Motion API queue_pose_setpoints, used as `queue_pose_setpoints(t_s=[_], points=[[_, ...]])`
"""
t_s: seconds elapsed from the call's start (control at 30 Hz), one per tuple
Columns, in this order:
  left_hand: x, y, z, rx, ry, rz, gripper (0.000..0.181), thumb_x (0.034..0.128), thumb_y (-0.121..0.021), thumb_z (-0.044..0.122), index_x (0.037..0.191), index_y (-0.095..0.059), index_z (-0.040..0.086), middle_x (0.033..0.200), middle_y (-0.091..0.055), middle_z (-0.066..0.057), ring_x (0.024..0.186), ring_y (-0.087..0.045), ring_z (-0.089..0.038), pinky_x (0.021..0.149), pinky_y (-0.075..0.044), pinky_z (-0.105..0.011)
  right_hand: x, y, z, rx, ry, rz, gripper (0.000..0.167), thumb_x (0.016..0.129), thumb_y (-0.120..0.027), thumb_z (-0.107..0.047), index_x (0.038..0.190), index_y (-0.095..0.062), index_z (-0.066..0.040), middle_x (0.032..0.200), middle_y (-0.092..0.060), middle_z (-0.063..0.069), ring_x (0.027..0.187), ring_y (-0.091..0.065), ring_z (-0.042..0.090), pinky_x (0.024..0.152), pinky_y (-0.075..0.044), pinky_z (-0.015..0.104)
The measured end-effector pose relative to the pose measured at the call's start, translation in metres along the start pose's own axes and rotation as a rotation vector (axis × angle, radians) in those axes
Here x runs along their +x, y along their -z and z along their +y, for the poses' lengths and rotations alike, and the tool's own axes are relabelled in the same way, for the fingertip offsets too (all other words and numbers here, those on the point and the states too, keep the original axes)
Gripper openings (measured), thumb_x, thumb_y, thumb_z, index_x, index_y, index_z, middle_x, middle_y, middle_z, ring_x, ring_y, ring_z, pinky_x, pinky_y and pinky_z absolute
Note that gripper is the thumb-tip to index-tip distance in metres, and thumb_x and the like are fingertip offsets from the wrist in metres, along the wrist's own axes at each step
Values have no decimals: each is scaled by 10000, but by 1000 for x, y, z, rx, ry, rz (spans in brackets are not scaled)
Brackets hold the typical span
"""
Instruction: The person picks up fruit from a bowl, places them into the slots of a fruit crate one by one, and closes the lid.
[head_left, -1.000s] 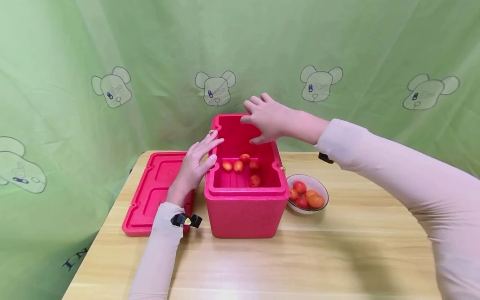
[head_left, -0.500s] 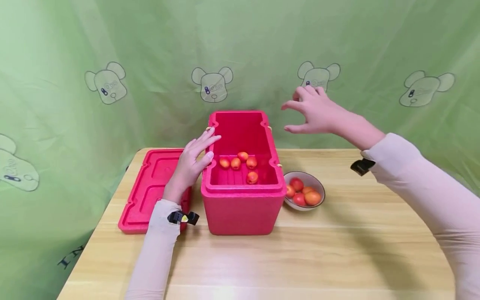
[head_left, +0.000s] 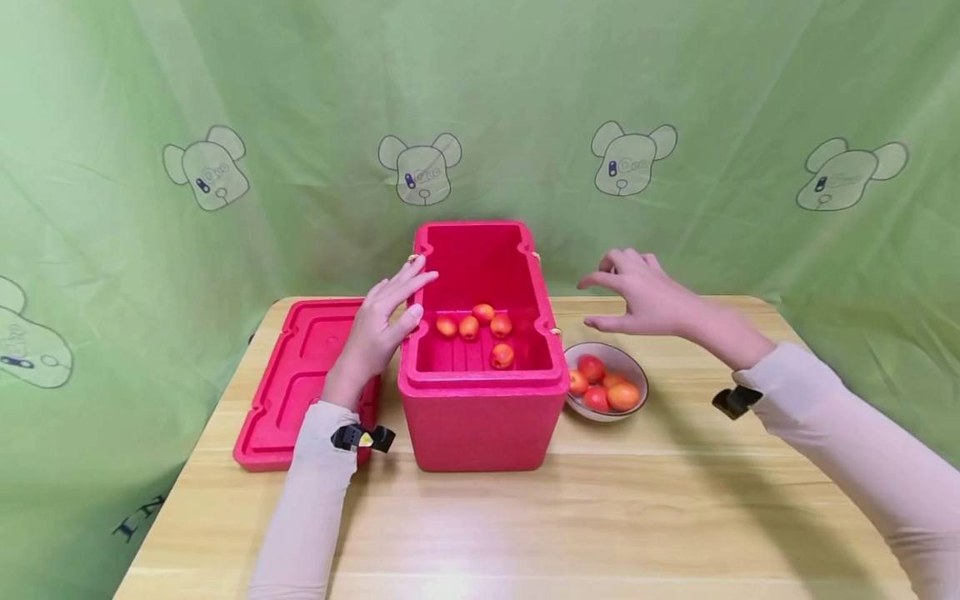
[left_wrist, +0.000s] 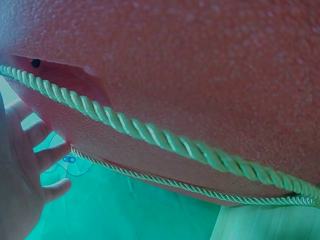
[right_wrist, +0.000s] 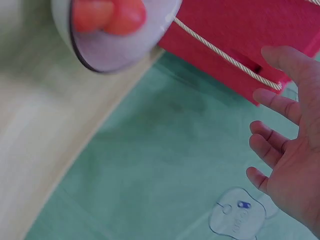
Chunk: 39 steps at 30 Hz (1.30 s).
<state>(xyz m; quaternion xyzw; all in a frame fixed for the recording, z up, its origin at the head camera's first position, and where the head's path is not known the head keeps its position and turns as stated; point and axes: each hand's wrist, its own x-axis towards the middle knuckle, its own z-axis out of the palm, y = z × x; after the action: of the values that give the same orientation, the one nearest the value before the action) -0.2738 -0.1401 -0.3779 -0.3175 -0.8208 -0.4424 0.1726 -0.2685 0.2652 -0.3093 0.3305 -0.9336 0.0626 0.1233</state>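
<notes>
A red foam box [head_left: 483, 429] stands uncovered on the table, with several small red-orange fruits [head_left: 501, 357] on its floor. My left hand [head_left: 375, 332] rests on the box's left rim, its fingers extended. Beside the box on the right is a white bowl [head_left: 640, 372] with a dark rim, holding several more such fruits [head_left: 623, 396]. My right hand [head_left: 641, 293] hovers behind and above this bowl, fingers loosely bent and nothing in them. From the right wrist the hand [right_wrist: 295, 135] is seen apart from the box and the bowl.
The box's red lid [head_left: 264, 423] lies flat on the table to the left, partly under my left forearm. A twisted rope [left_wrist: 165, 137] runs along the box's side. Behind the wooden table [head_left: 600, 525] hangs a green printed curtain [head_left: 525, 92].
My right hand has moved from above the box out to the right, then lowered toward the bowl. The left hand has stayed on the rim. The head view has shifted slightly.
</notes>
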Motion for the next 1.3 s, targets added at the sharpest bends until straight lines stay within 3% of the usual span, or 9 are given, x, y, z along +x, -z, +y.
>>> queue_pose_setpoints(t_s=[0.17,0.33,0.67,0.83,1.03,1.3], points=[[1,1,0,1,-8,6,556,958,-517,333,1506,-520,239,1646,-376,50,1558,-295,-192,1246,-168,-609,-9,-19,-4,39,11,-27,409,793,-833,-302,1151,-730,-134,1027,-547,95,987,-476,270,835,-319,461],[2,1,1,2,-10,7,567,968,-504,391,1503,-523,205,1648,-372,47,1559,-293,-202,1244,-169,-615,-16,-38,-7,52,18,-79,378,775,-852,-302,1105,-738,-157,987,-529,60,939,-454,220,805,-294,405],[1,0,-1,-4,-6,0,548,964,-510,328,1504,-522,242,1644,-378,59,1556,-296,-179,1250,-168,-596,-27,-66,-14,60,44,-145,397,701,-914,-333,1031,-772,-163,936,-491,22,910,-417,198,810,-298,413],[-1,0,-1,-9,1,1,555,968,-502,351,1507,-519,219,1646,-378,45,1557,-294,-177,1246,-172,-602,-29,-74,-17,46,59,-146,365,686,-926,-348,987,-778,-204,917,-472,5,885,-385,187,772,-258,374],[0,2,-1,-6,-11,8,565,965,-504,362,1497,-529,174,1644,-382,34,1555,-302,-198,1244,-171,-609,-31,-78,-19,44,53,-166,338,689,-920,-321,970,-767,-212,957,-489,28,916,-400,201,793,-296,401],[0,0,-2,-6,-2,-2,560,960,-515,332,1508,-518,217,1648,-372,46,1559,-292,-196,1247,-167,-609,-33,-85,-19,37,40,-197,280,718,-901,-308,958,-777,-235,952,-495,16,917,-401,192,794,-294,401]])
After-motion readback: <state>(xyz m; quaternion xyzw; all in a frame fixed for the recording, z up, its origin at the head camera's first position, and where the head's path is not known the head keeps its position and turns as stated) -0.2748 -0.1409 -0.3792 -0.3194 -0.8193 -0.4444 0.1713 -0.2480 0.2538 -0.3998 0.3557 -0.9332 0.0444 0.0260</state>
